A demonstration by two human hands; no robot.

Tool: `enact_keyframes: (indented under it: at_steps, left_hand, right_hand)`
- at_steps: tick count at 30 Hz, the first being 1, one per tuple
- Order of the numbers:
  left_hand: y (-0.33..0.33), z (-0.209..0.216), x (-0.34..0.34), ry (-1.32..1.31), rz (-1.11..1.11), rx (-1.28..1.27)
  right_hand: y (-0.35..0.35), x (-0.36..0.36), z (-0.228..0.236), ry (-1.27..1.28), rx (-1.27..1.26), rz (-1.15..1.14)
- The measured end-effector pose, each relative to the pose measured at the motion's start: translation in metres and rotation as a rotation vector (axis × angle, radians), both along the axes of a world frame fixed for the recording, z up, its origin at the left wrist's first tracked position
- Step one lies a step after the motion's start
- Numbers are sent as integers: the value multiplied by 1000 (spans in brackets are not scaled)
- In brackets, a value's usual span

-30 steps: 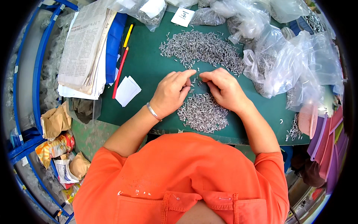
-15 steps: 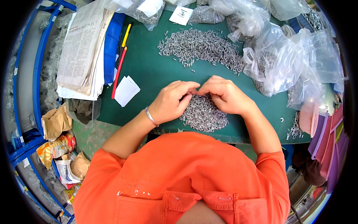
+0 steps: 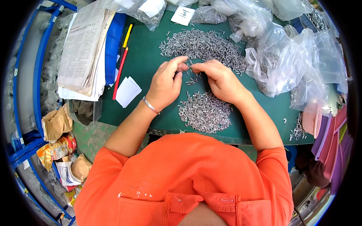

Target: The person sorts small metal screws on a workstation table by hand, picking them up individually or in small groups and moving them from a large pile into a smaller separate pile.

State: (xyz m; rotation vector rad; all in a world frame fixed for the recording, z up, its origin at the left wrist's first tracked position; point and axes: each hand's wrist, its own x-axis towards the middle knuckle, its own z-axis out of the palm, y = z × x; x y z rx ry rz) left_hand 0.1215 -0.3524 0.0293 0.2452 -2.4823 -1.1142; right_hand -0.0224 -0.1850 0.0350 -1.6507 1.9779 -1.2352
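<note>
Two piles of small silvery metal parts lie in front of me, a wide far pile (image 3: 203,45) and a rounder near pile (image 3: 205,113). My left hand (image 3: 166,81) is at the near left edge of the far pile, fingers bent and thumb held apart. Opposite it, my right hand (image 3: 223,81) reaches in with its index finger stretched and its thumb lower down. A few loose metal parts (image 3: 191,80) lie on the green tabletop between the hands. Neither hand visibly grips anything, though the undersides of the fingers are hidden.
Clear plastic bags (image 3: 290,60) of metal parts crowd the right and back. At left are folded newspapers (image 3: 83,49), a blue bin (image 3: 113,49), a red pencil (image 3: 120,73), a yellow pen (image 3: 128,35) and white paper slips (image 3: 128,91). Metal rings (image 3: 298,130) lie near the right edge.
Both hands have moved away from me, from the near pile to the edge of the far pile, and the fingers have parted. Loose parts now show between the two piles.
</note>
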Motion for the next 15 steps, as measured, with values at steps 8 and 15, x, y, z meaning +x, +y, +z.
enact_keyframes:
  at_steps: [8,15]
  left_hand:
    - [7,-2,-4,62,-85,-179]
    - [33,0,20,78,-166,66]
  right_hand:
    - [11,8,1,68,-72,-56]
    - [25,5,8,-64,50,85]
